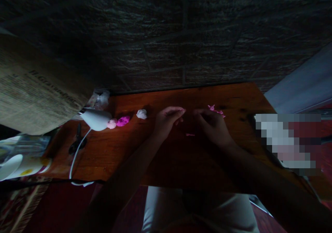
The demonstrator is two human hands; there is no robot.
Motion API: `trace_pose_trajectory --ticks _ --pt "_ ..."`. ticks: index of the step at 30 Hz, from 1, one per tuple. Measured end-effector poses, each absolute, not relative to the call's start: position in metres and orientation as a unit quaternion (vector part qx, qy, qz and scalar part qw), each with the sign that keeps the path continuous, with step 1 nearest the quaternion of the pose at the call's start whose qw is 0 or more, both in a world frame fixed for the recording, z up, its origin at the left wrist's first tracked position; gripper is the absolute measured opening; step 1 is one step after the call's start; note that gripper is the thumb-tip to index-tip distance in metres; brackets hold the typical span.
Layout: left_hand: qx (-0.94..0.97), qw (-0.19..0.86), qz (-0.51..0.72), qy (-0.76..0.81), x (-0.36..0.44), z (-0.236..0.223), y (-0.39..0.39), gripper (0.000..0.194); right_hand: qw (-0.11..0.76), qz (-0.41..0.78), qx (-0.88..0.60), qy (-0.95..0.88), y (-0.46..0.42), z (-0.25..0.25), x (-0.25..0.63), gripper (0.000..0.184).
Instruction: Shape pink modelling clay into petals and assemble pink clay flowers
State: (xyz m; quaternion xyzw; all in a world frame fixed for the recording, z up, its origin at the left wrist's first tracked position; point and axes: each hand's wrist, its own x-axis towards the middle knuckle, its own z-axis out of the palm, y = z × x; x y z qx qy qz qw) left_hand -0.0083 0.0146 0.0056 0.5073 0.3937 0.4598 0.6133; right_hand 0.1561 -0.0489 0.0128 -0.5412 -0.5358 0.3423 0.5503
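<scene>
Above the wooden table, my left hand has thumb and forefinger pinched together. A tiny pinkish bit may show at their tips, too small to name. Facing it, my right hand is closed with curled fingers, dim and slightly blurred; what they hold is hidden. Just past the right hand lie small pink modelling-clay pieces, partly covered by it. Between my forearms rests a thin pink strip. Left of my left hand sit a whitish lump, a magenta lump and a pale pink lump.
A lamp with a white base and newsprint-patterned shade stands at left, its white cord hanging over the front edge. Nearby are black scissors and a tipped paper cup. Behind is a dark brick-patterned wall. A pixelated object lies right.
</scene>
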Motion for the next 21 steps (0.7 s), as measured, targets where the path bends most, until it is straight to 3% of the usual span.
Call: trace_pose_trajectory --ticks 7,15,21 --pt "0.519 0.622 0.455 0.371 -0.0106 0.0032 0.0182 0.060 0.545 0.344 -0.546 -0.535 -0.0486 0.0120 0.1553 0.027" --pt "0.596 0.598 0.416 0.338 -0.0135 0.0052 0.0142 0.065 0.548 0.345 -0.530 -0.547 -0.0483 0.0122 0.1543 0.022" --pt "0.632 0.584 0.391 0.326 -0.0129 0.0051 0.0118 0.058 0.530 0.357 -0.520 -0.567 -0.0477 0.0111 0.1546 0.026"
